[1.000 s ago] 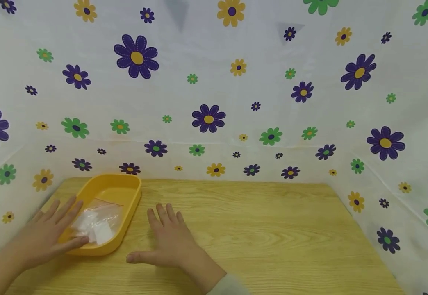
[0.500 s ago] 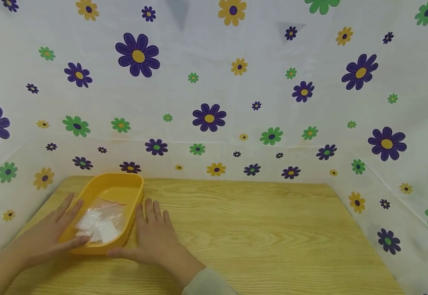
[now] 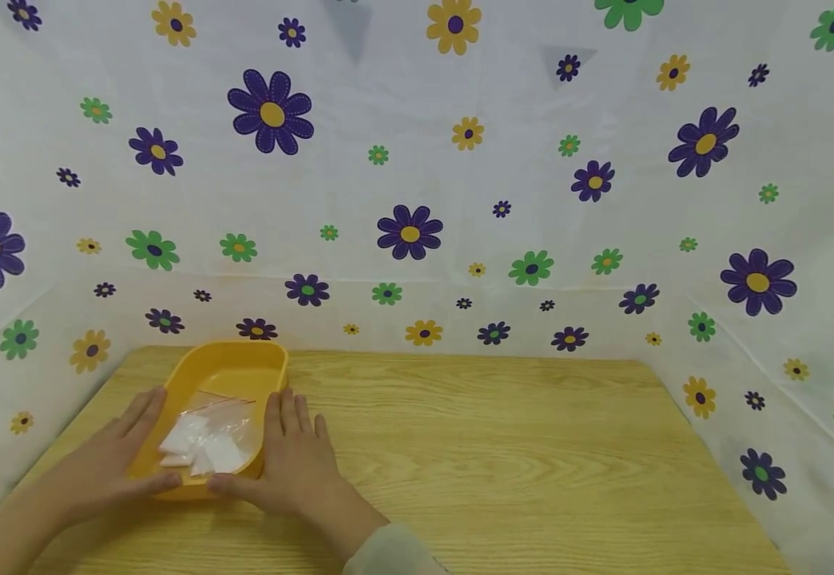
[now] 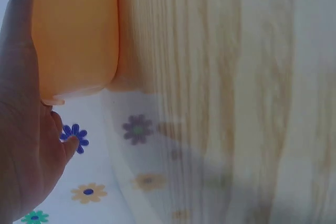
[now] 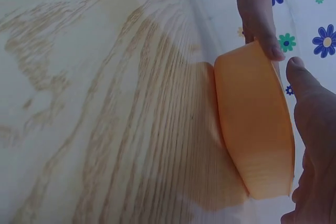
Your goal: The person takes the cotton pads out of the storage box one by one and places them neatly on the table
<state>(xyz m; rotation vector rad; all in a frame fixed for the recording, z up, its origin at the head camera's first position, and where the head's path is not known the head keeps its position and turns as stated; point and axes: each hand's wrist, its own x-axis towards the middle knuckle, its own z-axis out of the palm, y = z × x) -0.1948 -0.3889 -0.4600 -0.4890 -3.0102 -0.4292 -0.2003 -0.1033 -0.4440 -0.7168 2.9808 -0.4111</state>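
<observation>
A yellow plastic tray (image 3: 236,371) with rounded corners stands at the left of the table, holding a clear zip bag (image 3: 230,415) with white flat pieces (image 3: 219,453) in it. My left hand (image 3: 108,463) lies along the tray's left side, its thumb by the near rim. Along the right side my right hand (image 3: 298,467) rests with fairly straight fingers, and its thumb points at the near rim. The right wrist view shows the tray's outer wall (image 5: 254,119) between both hands. In the left wrist view, the left thumb (image 4: 18,30) lies along the tray's edge.
The wood-grain table (image 3: 503,463) extends to the right of the tray. A white flower-printed sheet (image 3: 345,184) encloses the table at the back and both sides.
My right hand has moved left from the bare table to the tray's right side. The left hand has come in closer to the left side. The tray has shifted slightly right.
</observation>
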